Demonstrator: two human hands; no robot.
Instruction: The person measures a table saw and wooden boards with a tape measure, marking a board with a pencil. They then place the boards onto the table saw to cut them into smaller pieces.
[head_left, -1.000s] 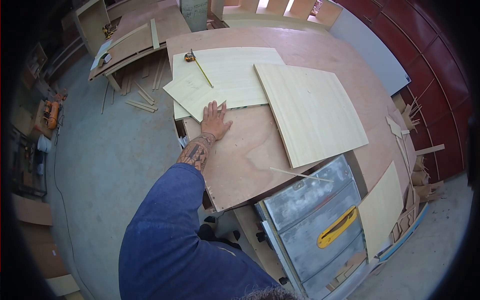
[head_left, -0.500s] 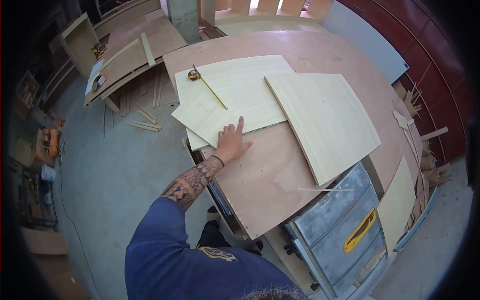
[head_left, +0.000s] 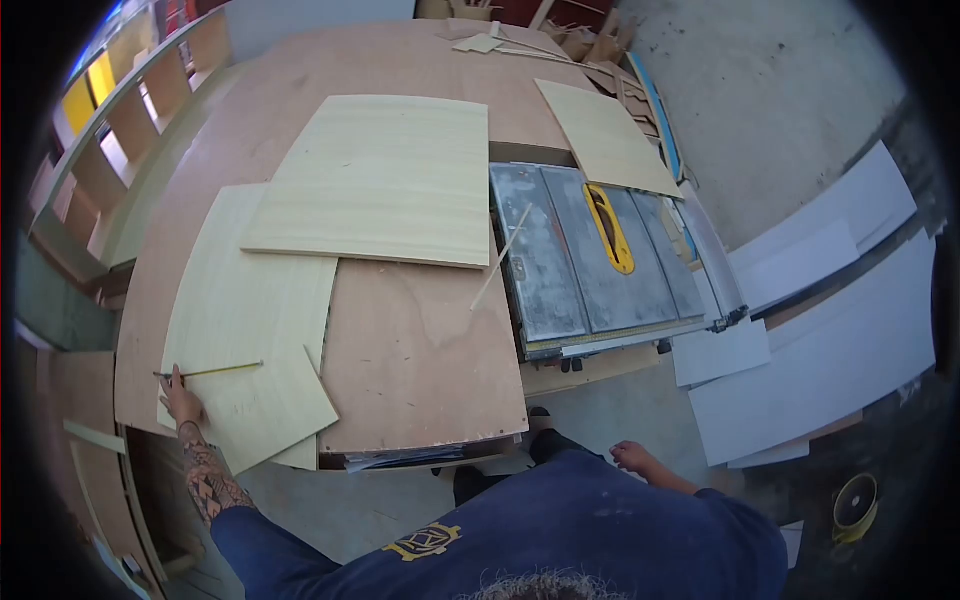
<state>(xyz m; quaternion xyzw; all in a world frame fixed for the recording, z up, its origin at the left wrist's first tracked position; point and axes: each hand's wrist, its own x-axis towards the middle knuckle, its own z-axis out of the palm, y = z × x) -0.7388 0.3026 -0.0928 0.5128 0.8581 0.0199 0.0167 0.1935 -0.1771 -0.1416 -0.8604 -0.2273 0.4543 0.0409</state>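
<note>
My left hand [head_left: 181, 402] is at the left edge of the workbench, its fingers closed around the tape measure [head_left: 162, 376], whose case is mostly hidden. The yellow blade [head_left: 225, 368] lies extended to the right across a pale plywood sheet [head_left: 225, 290]. A smaller plywood piece [head_left: 285, 405] rests at an angle on that sheet, close to my left forearm. Another pale panel [head_left: 385, 180] overlaps the sheet's far end. Away from the bench, my right hand [head_left: 628, 457] hangs by my side with curled fingers and nothing visible in it.
A table saw [head_left: 560, 260] with a yellow insert [head_left: 610, 230] adjoins the bench [head_left: 420, 350]. One thin wood strip [head_left: 500, 257] bridges bench and saw. Beyond lies another plywood panel [head_left: 610, 140]. White sheets [head_left: 810, 340] lie at right; a shelf-like wooden frame [head_left: 120, 140] stands far left.
The view has swung to the right. My left hand has gone from the near edge of the plywood to the tape measure's case, and my right hand has come into view.
</note>
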